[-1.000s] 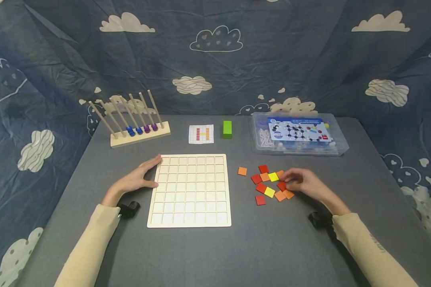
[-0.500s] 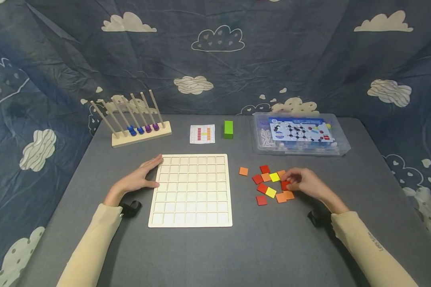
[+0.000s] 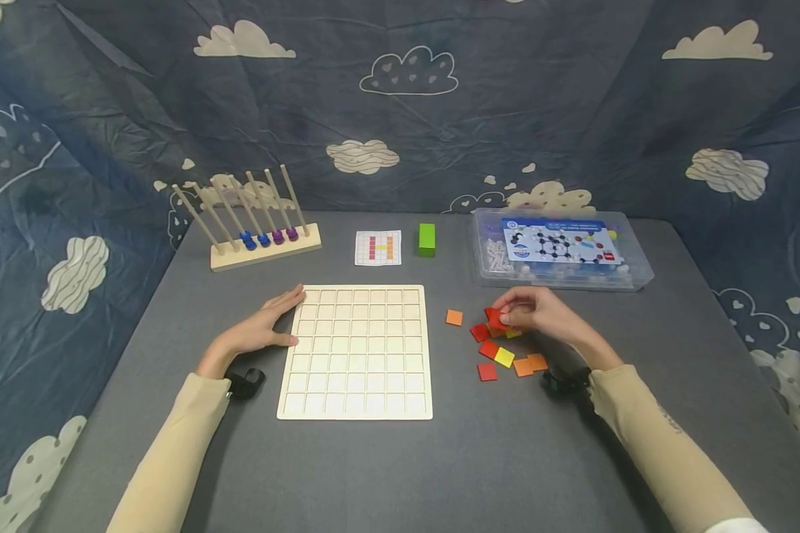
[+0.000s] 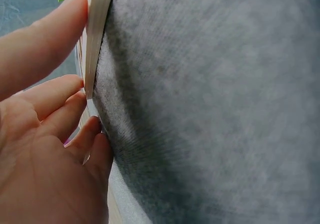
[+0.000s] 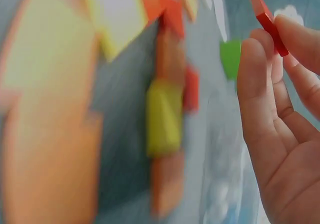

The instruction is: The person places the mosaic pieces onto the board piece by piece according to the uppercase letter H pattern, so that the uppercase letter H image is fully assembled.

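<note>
My right hand (image 3: 544, 317) pinches a red square tile (image 5: 268, 23) between thumb and finger, lifted over the loose tiles. Beneath and around it lie several flat tiles: a red tile (image 3: 487, 372), a yellow tile (image 3: 504, 357) and an orange tile (image 3: 523, 367) among them. Some are partly hidden by the hand. At the upper left edge of the wooden grid board (image 3: 360, 352), my left hand (image 3: 252, 332) touches with thumb and fingers spread. The left wrist view has the thumb against the side of the board (image 4: 99, 29). No tiles lie in the grid's squares.
A small card with a coloured grid pattern (image 3: 378, 248) lies behind the board, beside a green block (image 3: 427, 240). Back left stands a peg stand (image 3: 267, 253) with blue and purple beads. A clear plastic case (image 3: 563, 249) sits back right. One orange tile (image 3: 454, 317) lies apart.
My right hand has picked up a red tile from the right side of the pile and moved it left and slightly away from me. The left hand stays at the board's edge.
</note>
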Action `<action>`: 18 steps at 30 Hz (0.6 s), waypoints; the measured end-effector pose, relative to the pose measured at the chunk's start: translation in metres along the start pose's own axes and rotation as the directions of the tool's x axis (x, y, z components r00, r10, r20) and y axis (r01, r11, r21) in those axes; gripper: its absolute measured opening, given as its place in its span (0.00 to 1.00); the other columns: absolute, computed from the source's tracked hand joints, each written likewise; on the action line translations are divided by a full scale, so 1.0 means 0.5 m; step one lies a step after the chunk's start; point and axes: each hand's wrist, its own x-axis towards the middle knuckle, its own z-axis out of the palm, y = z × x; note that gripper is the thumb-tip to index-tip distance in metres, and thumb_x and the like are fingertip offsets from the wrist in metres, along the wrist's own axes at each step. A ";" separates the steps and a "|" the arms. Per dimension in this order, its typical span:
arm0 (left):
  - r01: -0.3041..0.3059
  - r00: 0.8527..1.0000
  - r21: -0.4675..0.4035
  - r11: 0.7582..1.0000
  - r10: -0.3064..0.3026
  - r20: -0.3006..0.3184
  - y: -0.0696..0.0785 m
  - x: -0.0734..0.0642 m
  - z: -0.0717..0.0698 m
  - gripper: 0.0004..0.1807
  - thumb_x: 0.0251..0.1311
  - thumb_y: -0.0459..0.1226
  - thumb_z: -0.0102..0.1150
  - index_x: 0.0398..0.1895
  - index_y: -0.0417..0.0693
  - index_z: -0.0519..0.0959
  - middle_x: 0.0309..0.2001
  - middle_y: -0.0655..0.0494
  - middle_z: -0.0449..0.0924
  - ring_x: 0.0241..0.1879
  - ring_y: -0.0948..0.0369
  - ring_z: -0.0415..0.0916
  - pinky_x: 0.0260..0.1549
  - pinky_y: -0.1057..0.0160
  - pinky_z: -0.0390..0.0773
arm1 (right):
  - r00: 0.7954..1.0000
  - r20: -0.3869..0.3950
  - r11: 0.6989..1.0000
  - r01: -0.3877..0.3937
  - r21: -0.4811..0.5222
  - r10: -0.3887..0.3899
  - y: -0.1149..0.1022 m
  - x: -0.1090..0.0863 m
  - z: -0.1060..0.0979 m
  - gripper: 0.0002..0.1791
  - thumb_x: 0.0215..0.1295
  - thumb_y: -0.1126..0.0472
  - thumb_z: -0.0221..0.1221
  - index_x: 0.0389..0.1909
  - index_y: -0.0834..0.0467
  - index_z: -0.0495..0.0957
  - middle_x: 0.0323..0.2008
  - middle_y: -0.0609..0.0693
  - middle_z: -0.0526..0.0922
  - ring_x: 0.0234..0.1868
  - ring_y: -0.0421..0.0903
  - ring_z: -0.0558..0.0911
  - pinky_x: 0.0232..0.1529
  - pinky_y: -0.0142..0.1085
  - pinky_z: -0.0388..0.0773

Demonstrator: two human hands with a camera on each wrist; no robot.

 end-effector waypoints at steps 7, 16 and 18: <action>-0.001 1.000 0.044 0.999 0.001 0.000 0.007 0.001 0.001 0.48 0.56 0.36 0.66 0.73 0.32 0.48 0.74 0.35 0.37 0.71 0.37 0.33 0.63 0.34 0.38 | 0.997 0.047 0.997 0.055 0.051 -0.057 -0.062 0.084 0.076 0.12 0.63 0.67 0.60 0.45 0.68 0.77 0.37 0.59 0.80 0.35 0.56 0.82 0.41 0.48 0.80; 0.021 1.000 0.090 0.996 -0.020 -0.013 0.013 0.000 0.002 0.47 0.55 0.36 0.66 0.72 0.31 0.49 0.74 0.36 0.39 0.71 0.37 0.32 0.63 0.35 0.37 | 0.987 0.082 0.989 0.137 0.048 -0.141 -0.134 0.195 0.199 0.09 0.59 0.73 0.58 0.41 0.68 0.80 0.31 0.54 0.80 0.27 0.43 0.78 0.34 0.39 0.79; 0.021 1.000 0.095 0.995 -0.020 -0.016 0.013 0.000 0.003 0.47 0.55 0.36 0.66 0.72 0.31 0.50 0.74 0.36 0.39 0.71 0.37 0.32 0.63 0.35 0.37 | 0.986 0.092 0.989 0.137 0.054 -0.141 -0.150 0.216 0.226 0.09 0.58 0.73 0.58 0.40 0.68 0.80 0.29 0.53 0.80 0.26 0.42 0.78 0.33 0.39 0.79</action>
